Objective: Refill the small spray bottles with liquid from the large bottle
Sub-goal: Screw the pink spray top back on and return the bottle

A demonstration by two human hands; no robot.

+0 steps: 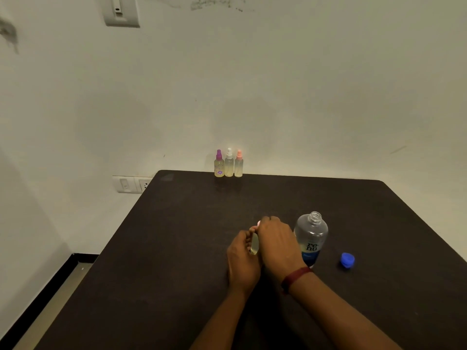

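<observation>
A small spray bottle (254, 245) of pale yellow liquid stands between my two hands near the table's middle. My left hand (243, 258) grips its body. My right hand (276, 242) curls over its top, where a bit of pink cap shows; most of the bottle is hidden. Just to the right stands the large clear bottle (311, 237) with a blue label, uncapped and upright. Its blue cap (347, 260) lies on the table further right. Three more small spray bottles stand at the far edge: purple-topped (219, 164), white-topped (229, 163) and pink-topped (238, 164).
The dark table (177, 248) reaches to a pale wall at the back. A wall socket (131, 184) sits just left of the table's far corner. Floor and a dark skirting show at the lower left.
</observation>
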